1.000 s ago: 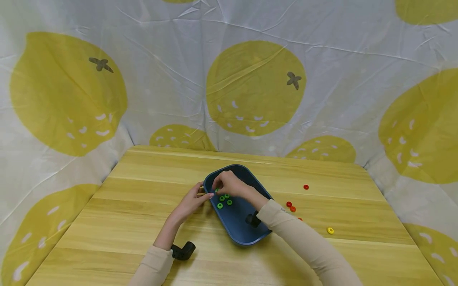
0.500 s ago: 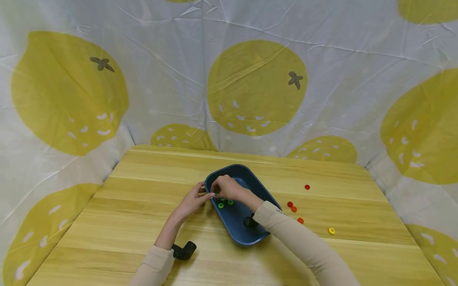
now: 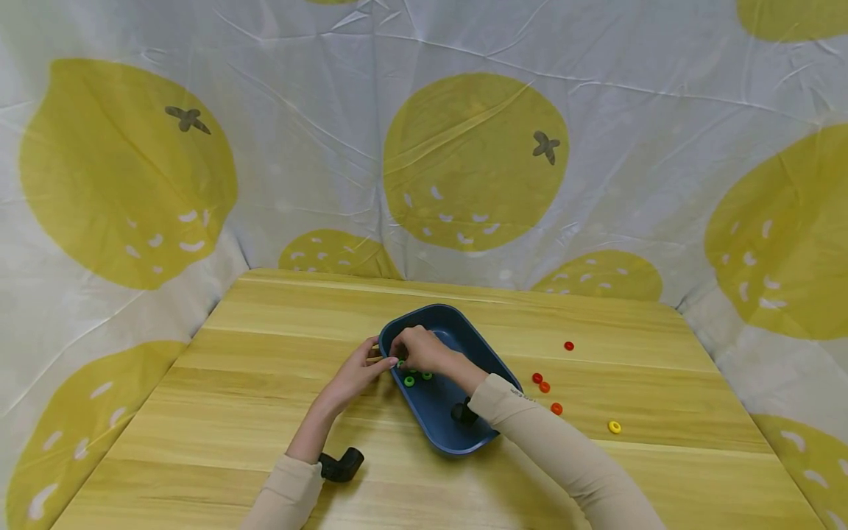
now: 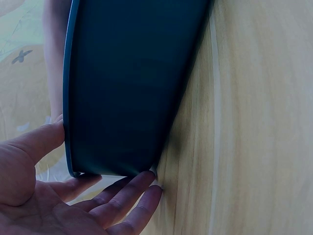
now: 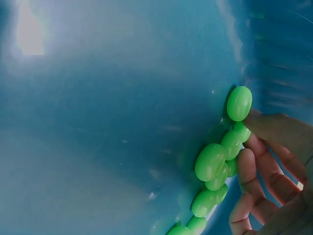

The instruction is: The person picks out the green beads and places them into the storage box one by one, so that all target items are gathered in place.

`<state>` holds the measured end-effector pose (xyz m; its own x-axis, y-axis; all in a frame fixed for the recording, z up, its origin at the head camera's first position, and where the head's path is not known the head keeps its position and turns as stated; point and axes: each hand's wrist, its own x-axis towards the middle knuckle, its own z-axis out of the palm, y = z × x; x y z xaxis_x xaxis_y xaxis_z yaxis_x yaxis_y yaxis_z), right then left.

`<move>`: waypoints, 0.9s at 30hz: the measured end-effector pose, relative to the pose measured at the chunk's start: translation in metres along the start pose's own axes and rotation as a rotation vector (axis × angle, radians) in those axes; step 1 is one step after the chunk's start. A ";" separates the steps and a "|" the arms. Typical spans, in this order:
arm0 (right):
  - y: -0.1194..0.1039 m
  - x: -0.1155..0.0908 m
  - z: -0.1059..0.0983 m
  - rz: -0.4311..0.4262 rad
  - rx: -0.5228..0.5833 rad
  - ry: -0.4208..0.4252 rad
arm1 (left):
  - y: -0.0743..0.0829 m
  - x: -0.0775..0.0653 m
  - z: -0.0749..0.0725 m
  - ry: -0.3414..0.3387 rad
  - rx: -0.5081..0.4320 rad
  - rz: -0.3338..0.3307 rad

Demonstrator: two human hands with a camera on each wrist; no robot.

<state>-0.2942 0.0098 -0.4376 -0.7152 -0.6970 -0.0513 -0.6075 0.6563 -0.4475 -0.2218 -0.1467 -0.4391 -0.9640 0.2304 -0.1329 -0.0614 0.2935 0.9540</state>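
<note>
A deep blue rectangular tray (image 3: 440,423) stands at an angle on the wooden table. My left hand (image 3: 354,375) holds its far left corner, thumb (image 4: 46,139) at the rim and fingers (image 4: 120,205) against the outer end wall. Inside that end, my right hand (image 3: 427,350) reaches down among several ring-shaped green beads (image 3: 409,381), partly covering them. In the right wrist view, its thumb and index finger pinch one green bead (image 5: 242,131) at the edge of the row. Another green bead (image 5: 239,104) lies just beyond the thumb tip.
Right of the tray lie red beads (image 3: 537,378), orange beads (image 3: 556,408) and a yellow bead (image 3: 615,427) on the table (image 3: 662,383). A lemon-printed cloth (image 3: 318,147) hangs behind and at the sides. Black wrist cameras (image 3: 341,465) stick out from both sleeves.
My right hand has lowered slightly toward the near green beads and now covers more of them. The left hand keeps its place at the tray's corner.
</note>
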 end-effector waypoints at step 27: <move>0.003 -0.010 -0.025 -0.013 0.017 0.050 | 0.000 0.001 0.000 -0.002 -0.006 0.002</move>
<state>-0.2976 0.0257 -0.4156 -0.7242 -0.6895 -0.0006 -0.6110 0.6421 -0.4631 -0.2224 -0.1462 -0.4394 -0.9635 0.2332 -0.1316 -0.0610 0.2872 0.9559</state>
